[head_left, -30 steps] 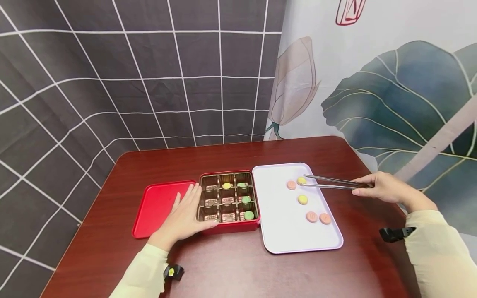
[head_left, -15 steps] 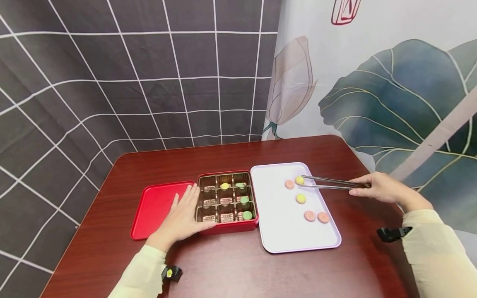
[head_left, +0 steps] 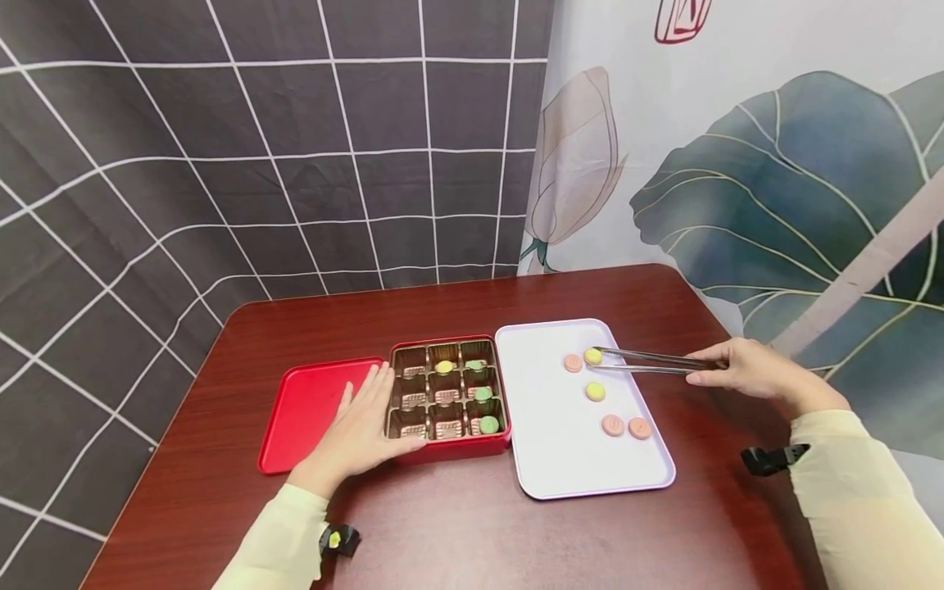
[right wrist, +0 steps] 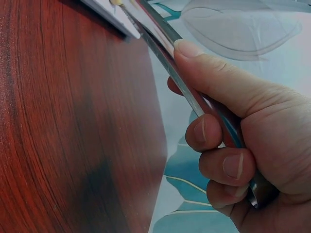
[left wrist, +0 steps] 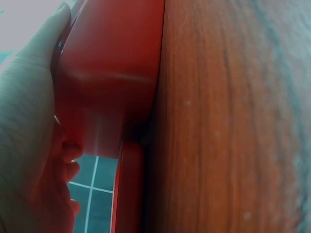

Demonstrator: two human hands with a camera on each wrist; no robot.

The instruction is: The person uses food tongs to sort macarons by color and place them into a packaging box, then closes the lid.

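Observation:
My right hand (head_left: 763,377) grips metal tongs (right wrist: 167,60), fingers curled round the handle. In the head view the tong tips stand on either side of a yellow macaron-like disc (head_left: 593,356) at the tray's far right. A pink disc (head_left: 573,362) lies just left of it. My left hand (head_left: 357,434), fingers straight, rests against the left side of a red box (head_left: 457,447), thumb along its front edge. Gold compartments inside the box hold a yellow disc (head_left: 444,367) at the back middle and green discs (head_left: 489,424) down the right column.
The white tray (head_left: 560,471) also bears another yellow disc (head_left: 595,392) and two pink discs (head_left: 613,424) nearer the front. A red lid (head_left: 298,414) lies left of the box. Behind the brown table (head_left: 442,524) hang a dark grid curtain (head_left: 332,164) and a floral one.
The tong tips have drawn closer together around the far yellow disc. My left hand stays on the box. The whole head view has shifted slightly.

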